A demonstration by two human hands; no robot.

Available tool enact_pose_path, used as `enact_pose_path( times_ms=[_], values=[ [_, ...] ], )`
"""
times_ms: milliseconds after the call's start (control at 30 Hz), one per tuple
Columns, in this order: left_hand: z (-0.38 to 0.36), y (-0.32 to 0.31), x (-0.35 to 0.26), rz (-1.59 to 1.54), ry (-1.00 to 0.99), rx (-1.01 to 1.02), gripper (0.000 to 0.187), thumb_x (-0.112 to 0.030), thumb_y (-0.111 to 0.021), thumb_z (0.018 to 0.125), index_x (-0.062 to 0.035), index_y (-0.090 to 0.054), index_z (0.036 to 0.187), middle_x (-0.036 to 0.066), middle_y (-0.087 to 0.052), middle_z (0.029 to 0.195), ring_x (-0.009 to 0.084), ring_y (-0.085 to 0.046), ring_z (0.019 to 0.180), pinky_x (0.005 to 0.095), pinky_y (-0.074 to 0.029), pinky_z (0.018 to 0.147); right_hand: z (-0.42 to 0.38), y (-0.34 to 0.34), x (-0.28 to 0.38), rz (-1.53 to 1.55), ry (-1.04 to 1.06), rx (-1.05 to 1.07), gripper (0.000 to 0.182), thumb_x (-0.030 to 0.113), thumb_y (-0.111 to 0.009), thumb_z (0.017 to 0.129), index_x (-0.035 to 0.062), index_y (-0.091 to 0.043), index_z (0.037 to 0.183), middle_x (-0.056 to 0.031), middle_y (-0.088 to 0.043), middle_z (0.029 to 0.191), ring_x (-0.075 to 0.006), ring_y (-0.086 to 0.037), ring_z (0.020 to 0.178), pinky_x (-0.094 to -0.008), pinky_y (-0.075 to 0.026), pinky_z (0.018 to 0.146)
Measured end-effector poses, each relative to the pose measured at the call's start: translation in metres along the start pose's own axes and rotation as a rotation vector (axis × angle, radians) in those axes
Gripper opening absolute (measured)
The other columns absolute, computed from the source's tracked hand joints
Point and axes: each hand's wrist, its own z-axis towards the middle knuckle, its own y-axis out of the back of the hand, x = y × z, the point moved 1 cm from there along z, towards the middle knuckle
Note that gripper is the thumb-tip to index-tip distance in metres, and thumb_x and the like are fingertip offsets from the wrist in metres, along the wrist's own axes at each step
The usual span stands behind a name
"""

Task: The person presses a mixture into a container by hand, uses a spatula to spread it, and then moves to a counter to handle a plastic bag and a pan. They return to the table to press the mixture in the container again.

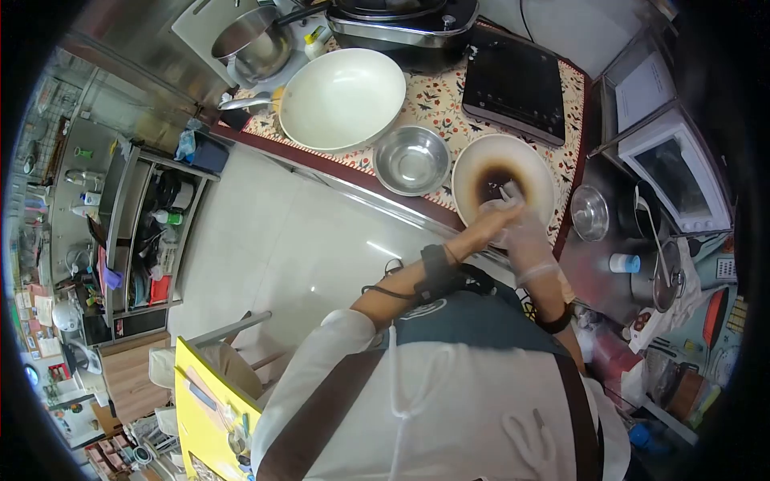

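A white bowl (464,178) with dark brown liquid (491,181) pooled in it sits near the counter's front edge. My left hand (496,223) is over the bowl's near rim, close against my right hand. A clear plastic glove covers my right hand (529,240), which is also at the near side of the bowl. Both hands are smeared by motion and overlap, so their fingers and anything in them cannot be made out. Left of the white bowl stands a steel bowl (412,160). Farther left lies a large cream-coloured pan (343,100).
A black induction cooktop (515,84) is behind the white bowl. A steel pot (253,44) and a black appliance (401,32) stand at the back. To the right are a glass bowl (590,213), a white microwave (678,172) and a blue-lidded jar (624,264). A yellow table (210,433) is lower left.
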Motion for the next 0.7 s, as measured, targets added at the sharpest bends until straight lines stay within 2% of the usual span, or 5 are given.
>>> enact_pose_path(
  times_ms=[67, 200, 367, 500, 700],
  values=[
    [0.024, 0.016, 0.039, 0.112, -0.162, 0.064, 0.045, -0.044, -0.045, 0.091, -0.0036, -0.063, 0.097, 0.005, -0.062, 0.086, 0.0167, -0.058, 0.078, 0.0282, -0.044, 0.064, 0.005, -0.011, 0.006, -0.078, -0.003, 0.015, 0.048, 0.013, -0.042, 0.088, 0.0001, -0.033, 0.133, -0.0159, -0.032, 0.140, -0.0260, -0.027, 0.131, -0.0401, -0.015, 0.108],
    [0.043, 0.041, 0.052, 0.741, -0.350, -0.309, 0.044, -0.039, -0.039, 0.093, -0.0029, -0.063, 0.085, 0.006, -0.060, 0.071, 0.0175, -0.058, 0.064, 0.0334, -0.045, 0.055, -0.015, -0.002, 0.016, -0.139, 0.336, -0.215, 0.045, 0.008, -0.044, 0.088, -0.0049, -0.034, 0.130, -0.0210, -0.034, 0.136, -0.0340, -0.031, 0.128, -0.0391, -0.022, 0.107],
    [0.038, 0.071, 0.008, -0.148, -0.096, -0.380, 0.041, -0.035, -0.044, 0.094, -0.0007, -0.064, 0.083, 0.006, -0.059, 0.068, 0.0145, -0.057, 0.066, 0.0287, -0.044, 0.058, -0.052, 0.002, 0.025, -0.001, 0.437, -0.219, 0.056, 0.001, -0.059, 0.077, -0.0032, -0.037, 0.129, -0.0243, -0.040, 0.128, -0.0375, -0.039, 0.120, -0.0390, -0.032, 0.102],
    [0.013, 0.005, -0.020, -0.202, -0.113, -0.253, 0.039, -0.035, -0.048, 0.092, -0.0012, -0.054, 0.111, 0.006, -0.059, 0.096, 0.0142, -0.057, 0.077, 0.0263, -0.045, 0.059, -0.020, -0.006, 0.010, 0.378, 0.156, -0.521, 0.051, 0.013, -0.067, 0.074, -0.0011, -0.044, 0.118, -0.0210, -0.047, 0.116, -0.0332, -0.051, 0.103, -0.0375, -0.043, 0.086],
    [-0.008, 0.005, -0.035, -0.414, 0.064, 0.027, 0.050, -0.049, -0.042, 0.091, -0.0059, -0.052, 0.115, 0.005, -0.060, 0.100, 0.0168, -0.058, 0.090, 0.0290, -0.046, 0.074, -0.013, -0.008, -0.006, 0.595, 0.070, -0.817, 0.025, 0.014, -0.066, 0.077, -0.0029, -0.058, 0.093, -0.0132, -0.058, 0.086, -0.0220, -0.060, 0.069, -0.0291, -0.046, 0.058]
  ],
)
